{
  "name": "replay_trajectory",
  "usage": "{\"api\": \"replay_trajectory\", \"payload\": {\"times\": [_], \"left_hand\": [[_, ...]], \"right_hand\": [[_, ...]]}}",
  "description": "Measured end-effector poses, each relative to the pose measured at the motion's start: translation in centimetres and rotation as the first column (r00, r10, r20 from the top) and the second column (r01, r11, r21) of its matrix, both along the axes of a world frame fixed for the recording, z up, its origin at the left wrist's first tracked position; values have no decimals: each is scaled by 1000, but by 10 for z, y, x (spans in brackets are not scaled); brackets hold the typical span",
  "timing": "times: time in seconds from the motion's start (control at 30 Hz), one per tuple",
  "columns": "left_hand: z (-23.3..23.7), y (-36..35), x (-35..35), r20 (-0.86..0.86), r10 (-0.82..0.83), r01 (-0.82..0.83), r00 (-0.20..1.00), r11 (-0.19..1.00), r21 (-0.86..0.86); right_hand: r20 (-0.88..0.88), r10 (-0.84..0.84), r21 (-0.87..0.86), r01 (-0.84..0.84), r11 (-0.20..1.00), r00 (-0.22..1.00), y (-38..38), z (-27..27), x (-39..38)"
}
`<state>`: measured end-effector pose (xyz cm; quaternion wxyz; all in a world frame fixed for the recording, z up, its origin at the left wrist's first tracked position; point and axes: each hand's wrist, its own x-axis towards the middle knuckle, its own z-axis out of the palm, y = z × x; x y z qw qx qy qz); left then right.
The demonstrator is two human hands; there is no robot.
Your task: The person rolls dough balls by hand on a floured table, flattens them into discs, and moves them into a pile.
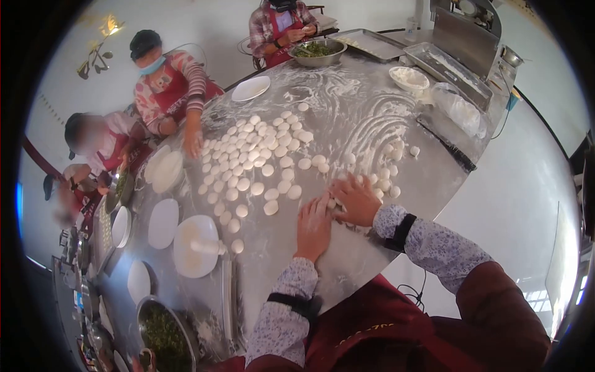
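Head view, working from the one camera. Step in hand, as I judge it: small dough pieces being pressed or rolled under the fingers against the table (273,251). Left hand (314,230): palm down, fingers extended and close together, fingertips meeting the right hand's; no grasp seen. Right hand (357,201): palm down, fingers somewhat spread and slightly bent, angled in from the right; no closed grip. Pale dough (333,203) shows between and below the fingertips; how much lies beneath them I cannot tell. A further move from this pose would, in my judgement, call for light, even pressure with both hands low, since the piece could slip sideways or stick. Positions: the dough lies directly at the fingertips, partly covered. Just beside and beyond the right hand, a loose cluster of rounds (385,185). Beyond the left hand and to its left, the large group of rounds (248,155), many touching, some apart at the edges. A co-worker's hand (193,137) rests at the far-left side of that group. Nearer, on the left, a plate (187,263) and a bowl of greens (141,315). Flour streaks the far surface.
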<state>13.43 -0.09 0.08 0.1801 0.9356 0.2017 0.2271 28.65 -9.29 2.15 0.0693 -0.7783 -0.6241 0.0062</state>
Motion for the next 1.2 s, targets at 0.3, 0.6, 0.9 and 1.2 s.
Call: {"api": "replay_trajectory", "payload": {"times": [0.3,0.6,0.9,1.2], "left_hand": [[22,-40,-87,37,139,-131,990,976,-173],[44,-58,-154,-76,272,-280,959,953,-114],[68,-45,-150,-181,425,-410,887,905,116],[0,-41,-99,-85,385,-365,919,913,182]], "right_hand": [[-95,428,22,-428,904,899,-20,4,-36],[-425,175,222,-85,971,888,-58,17,-41],[-81,230,155,-216,964,970,-15,12,-94],[-505,103,372,109,922,857,-53,20,-128]]}}
